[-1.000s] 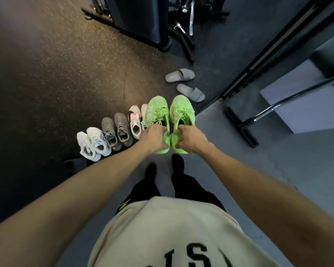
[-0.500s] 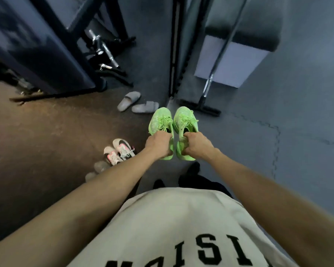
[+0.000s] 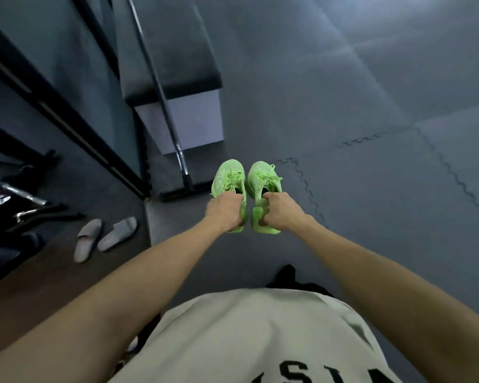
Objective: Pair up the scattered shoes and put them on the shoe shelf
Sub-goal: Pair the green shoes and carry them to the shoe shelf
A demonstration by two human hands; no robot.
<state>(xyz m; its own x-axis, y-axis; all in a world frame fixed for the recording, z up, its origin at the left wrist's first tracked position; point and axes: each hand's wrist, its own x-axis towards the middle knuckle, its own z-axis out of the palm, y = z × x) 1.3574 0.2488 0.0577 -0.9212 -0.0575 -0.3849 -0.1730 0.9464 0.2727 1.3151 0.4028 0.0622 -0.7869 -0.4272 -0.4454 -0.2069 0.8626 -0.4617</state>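
Two bright green sneakers hang side by side in the air before me, toes pointing away. My left hand point(image 3: 225, 212) grips the heel collar of the left green sneaker point(image 3: 229, 176). My right hand point(image 3: 280, 211) grips the heel collar of the right green sneaker point(image 3: 262, 178). Both arms are stretched forward above the grey floor mats. No shoe shelf is in view.
A pair of grey slides point(image 3: 103, 237) lies on the floor at the left. A black-topped white box point(image 3: 188, 117) with a metal bar point(image 3: 163, 106) leaning across it stands ahead. A dark frame point(image 3: 67, 120) and gym gear point(image 3: 11, 200) fill the left. Grey interlocking mats point(image 3: 371, 161) spread to the right.
I have turned to the right while carrying the green pair. The row of paired shoes has slid out of view at the left, and the slides now lie far left.
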